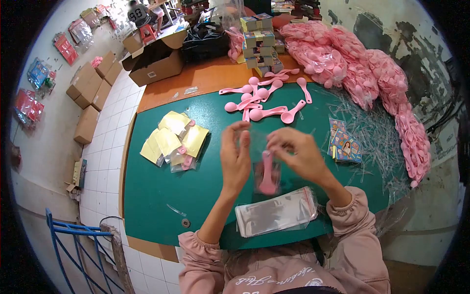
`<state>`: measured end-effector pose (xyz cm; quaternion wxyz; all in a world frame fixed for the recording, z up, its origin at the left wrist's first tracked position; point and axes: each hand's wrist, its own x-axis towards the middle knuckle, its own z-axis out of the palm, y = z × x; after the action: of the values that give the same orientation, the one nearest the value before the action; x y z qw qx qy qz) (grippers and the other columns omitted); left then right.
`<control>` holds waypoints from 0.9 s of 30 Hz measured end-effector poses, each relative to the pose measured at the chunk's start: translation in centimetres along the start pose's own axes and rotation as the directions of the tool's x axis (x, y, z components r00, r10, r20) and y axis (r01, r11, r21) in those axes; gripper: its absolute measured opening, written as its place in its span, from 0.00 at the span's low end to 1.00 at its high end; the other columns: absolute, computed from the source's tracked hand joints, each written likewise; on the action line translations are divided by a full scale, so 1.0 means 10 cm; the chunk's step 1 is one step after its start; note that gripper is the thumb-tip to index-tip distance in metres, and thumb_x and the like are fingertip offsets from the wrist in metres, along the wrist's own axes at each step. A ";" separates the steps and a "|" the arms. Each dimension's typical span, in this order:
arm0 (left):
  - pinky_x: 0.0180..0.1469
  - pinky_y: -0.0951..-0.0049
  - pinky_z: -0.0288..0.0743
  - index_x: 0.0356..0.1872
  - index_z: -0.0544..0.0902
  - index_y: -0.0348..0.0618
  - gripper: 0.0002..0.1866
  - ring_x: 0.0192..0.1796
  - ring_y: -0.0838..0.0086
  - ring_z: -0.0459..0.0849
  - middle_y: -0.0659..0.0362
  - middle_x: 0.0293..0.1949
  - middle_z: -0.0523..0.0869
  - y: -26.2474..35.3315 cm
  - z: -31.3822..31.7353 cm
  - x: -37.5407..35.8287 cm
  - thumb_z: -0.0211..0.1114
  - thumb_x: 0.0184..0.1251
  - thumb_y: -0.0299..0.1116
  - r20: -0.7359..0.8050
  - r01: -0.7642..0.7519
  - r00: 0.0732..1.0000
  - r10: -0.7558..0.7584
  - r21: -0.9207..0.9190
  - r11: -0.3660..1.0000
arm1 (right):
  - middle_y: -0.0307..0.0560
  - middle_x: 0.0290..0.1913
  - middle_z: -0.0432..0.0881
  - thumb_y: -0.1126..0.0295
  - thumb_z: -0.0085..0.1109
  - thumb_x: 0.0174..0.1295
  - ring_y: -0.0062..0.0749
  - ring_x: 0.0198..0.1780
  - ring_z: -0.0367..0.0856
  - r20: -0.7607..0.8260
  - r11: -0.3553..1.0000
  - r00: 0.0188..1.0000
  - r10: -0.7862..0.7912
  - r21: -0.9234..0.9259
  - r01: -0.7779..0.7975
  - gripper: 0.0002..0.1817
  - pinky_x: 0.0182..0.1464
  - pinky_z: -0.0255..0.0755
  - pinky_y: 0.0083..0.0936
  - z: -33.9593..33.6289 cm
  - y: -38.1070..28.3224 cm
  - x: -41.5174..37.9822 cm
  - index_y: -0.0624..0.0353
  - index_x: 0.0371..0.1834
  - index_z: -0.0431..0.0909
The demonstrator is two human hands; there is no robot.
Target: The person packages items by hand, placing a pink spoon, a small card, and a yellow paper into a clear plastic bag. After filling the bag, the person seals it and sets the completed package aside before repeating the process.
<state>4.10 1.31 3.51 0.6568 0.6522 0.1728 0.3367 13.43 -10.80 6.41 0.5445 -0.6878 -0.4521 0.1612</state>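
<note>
1. Yellow-faced plastic packets (pixel 169 142): heaped.
2. Our left hand (pixel 236 159): beside thin clear film (pixel 258 131); whether gripping, we cannot tell.
3. Long-handled pink plastic spoon (pixel 267 174): between our hands, scoop down; best kept straight, film smooth.
4. Our right hand (pixel 297 153): fingertips clamped on spoon's handle end.

Smooth plastic spoon (pixel 267 171), glossy plastic sleeves (pixel 274 213) (light-catching); matt cardboard box (pixel 157 71)

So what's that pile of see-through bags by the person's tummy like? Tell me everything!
The pile of clear bags is flat, long and shiny, like thin plastic, with a red stripe near its right end. It lies a bit slanted on the green tabletop, near the edge closest to the person. Some edges stick out unevenly. Neither the left hand nor the right hand touches it.
</note>
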 end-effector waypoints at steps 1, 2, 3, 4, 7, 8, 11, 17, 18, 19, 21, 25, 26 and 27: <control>0.37 0.78 0.73 0.41 0.74 0.37 0.16 0.36 0.78 0.77 0.58 0.34 0.79 0.02 -0.06 -0.01 0.46 0.71 0.41 -0.016 -0.034 0.999 0.034 0.051 0.998 | 0.48 0.37 0.78 0.75 0.61 0.48 0.39 0.37 0.78 -0.002 1.000 1.000 -0.001 -0.002 0.001 0.07 0.37 0.73 0.25 -0.06 -0.05 0.00 0.62 0.31 0.76; 0.39 0.76 0.73 0.41 0.74 0.37 0.18 0.35 0.75 0.77 0.58 0.32 0.79 0.03 -0.13 -0.03 0.45 0.71 0.42 -0.034 -0.066 0.997 0.070 0.101 0.993 | 0.48 0.38 0.78 0.78 0.59 0.48 0.40 0.38 0.79 -0.078 0.964 0.971 -0.226 -0.160 0.212 0.07 0.39 0.74 0.26 -0.12 -0.10 0.00 0.61 0.32 0.76; 0.41 0.74 0.73 0.41 0.74 0.36 0.19 0.33 0.72 0.77 0.57 0.30 0.78 0.04 -0.21 -0.06 0.43 0.71 0.44 -0.049 -0.098 0.993 0.107 0.151 0.984 | 0.49 0.39 0.79 0.82 0.56 0.48 0.42 0.39 0.79 -0.113 0.859 0.887 -0.448 -0.328 0.392 0.09 0.40 0.74 0.28 -0.18 -0.14 0.00 0.61 0.34 0.75; 0.45 0.72 0.74 0.43 0.74 0.36 0.22 0.39 0.69 0.79 0.54 0.37 0.79 0.03 -0.31 -0.15 0.40 0.72 0.46 0.162 0.160 0.977 -0.142 -0.103 0.982 | 0.49 0.41 0.78 0.86 0.52 0.47 0.43 0.43 0.78 -0.062 0.846 0.887 -0.458 -0.337 0.414 0.12 0.44 0.74 0.30 -0.20 -0.15 -0.07 0.61 0.35 0.74; 0.48 0.72 0.75 0.48 0.72 0.34 0.22 0.47 0.68 0.79 0.51 0.46 0.78 0.00 -0.23 -0.31 0.39 0.72 0.44 0.661 0.816 0.543 -0.518 -0.271 0.510 | 0.49 0.44 0.77 0.87 0.50 0.46 0.43 0.45 0.78 0.152 0.839 0.883 -0.444 -0.275 0.470 0.13 0.46 0.73 0.29 -0.18 0.09 -0.21 0.62 0.35 0.73; 0.48 0.72 0.75 0.48 0.72 0.34 0.22 0.47 0.68 0.79 0.51 0.46 0.78 -0.06 -0.20 -0.35 0.39 0.72 0.44 0.658 0.817 0.544 -0.520 -0.275 0.507 | 0.52 0.50 0.73 0.84 0.51 0.40 0.48 0.51 0.73 0.256 0.906 0.916 -0.308 -0.213 0.365 0.13 0.53 0.69 0.37 -0.19 0.15 -0.27 0.63 0.32 0.72; 0.52 0.71 0.74 0.56 0.66 0.33 0.21 0.54 0.67 0.76 0.50 0.51 0.76 -0.17 -0.12 -0.42 0.40 0.72 0.40 0.590 0.794 0.582 -0.559 -0.261 0.550 | 0.53 0.53 0.70 0.80 0.52 0.35 0.53 0.57 0.66 0.405 0.835 0.858 -0.317 -0.310 0.455 0.14 0.59 0.61 0.47 -0.24 0.14 -0.39 0.61 0.30 0.72; 0.52 0.68 0.76 0.61 0.60 0.33 0.21 0.53 0.67 0.77 0.50 0.51 0.75 -0.14 -0.15 -0.39 0.44 0.70 0.31 0.527 0.795 0.569 -0.632 -0.156 0.586 | 0.50 0.46 0.70 0.75 0.56 0.41 0.47 0.51 0.67 0.305 0.880 0.927 -0.220 -0.347 0.323 0.09 0.52 0.62 0.40 -0.15 0.12 -0.45 0.59 0.28 0.73; 0.52 0.68 0.76 0.61 0.60 0.33 0.21 0.53 0.67 0.77 0.50 0.51 0.75 -0.15 -0.15 -0.39 0.44 0.70 0.31 0.528 0.798 0.566 -0.634 -0.155 0.583 | 0.49 0.44 0.70 0.73 0.58 0.45 0.44 0.48 0.68 0.234 0.887 0.959 -0.161 -0.392 0.244 0.08 0.49 0.63 0.37 -0.09 0.15 -0.45 0.59 0.29 0.73; 0.52 0.67 0.75 0.62 0.58 0.34 0.22 0.52 0.67 0.77 0.50 0.51 0.75 -0.16 -0.14 -0.40 0.44 0.70 0.31 0.491 0.779 0.586 -0.645 -0.121 0.616 | 0.49 0.44 0.70 0.73 0.58 0.45 0.44 0.48 0.68 0.235 0.888 0.959 -0.159 -0.390 0.242 0.08 0.49 0.63 0.37 -0.05 0.17 -0.44 0.59 0.29 0.73; 0.52 0.67 0.75 0.63 0.57 0.35 0.22 0.51 0.68 0.77 0.51 0.50 0.75 -0.18 -0.14 -0.41 0.43 0.70 0.30 0.447 0.758 0.611 -0.654 -0.090 0.646 | 0.47 0.39 0.70 0.71 0.61 0.48 0.41 0.45 0.68 0.211 0.880 0.972 -0.107 -0.436 0.191 0.09 0.47 0.63 0.35 0.03 0.21 -0.41 0.59 0.32 0.74; 0.52 0.68 0.75 0.67 0.51 0.43 0.25 0.48 0.70 0.77 0.52 0.48 0.75 -0.27 -0.15 -0.46 0.42 0.71 0.31 0.466 0.652 0.672 -0.576 -0.003 0.758 | 0.47 0.38 0.70 0.72 0.61 0.47 0.42 0.45 0.68 0.244 0.878 0.969 -0.051 -0.451 0.160 0.10 0.48 0.62 0.35 0.12 0.26 -0.39 0.59 0.34 0.73; 0.52 0.68 0.74 0.68 0.49 0.46 0.26 0.48 0.70 0.78 0.52 0.47 0.75 -0.30 -0.15 -0.47 0.42 0.71 0.32 0.460 0.614 0.692 -0.556 0.030 0.789 | 0.47 0.38 0.69 0.72 0.61 0.47 0.42 0.45 0.68 0.253 0.873 0.966 -0.060 -0.456 0.173 0.11 0.47 0.62 0.35 0.12 0.25 -0.39 0.59 0.33 0.73; 0.52 0.68 0.74 0.68 0.49 0.46 0.26 0.48 0.70 0.78 0.52 0.47 0.75 -0.28 -0.14 -0.46 0.42 0.71 0.32 0.461 0.615 0.691 -0.557 0.030 0.788 | 0.46 0.38 0.69 0.72 0.61 0.47 0.41 0.44 0.68 0.262 0.868 0.963 -0.069 -0.459 0.187 0.11 0.46 0.61 0.35 0.12 0.24 -0.38 0.59 0.33 0.72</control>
<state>0.44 -0.51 -0.28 0.7912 0.5784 0.1949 -0.0393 11.60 -13.17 2.82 0.3087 -0.7452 -0.5844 0.0883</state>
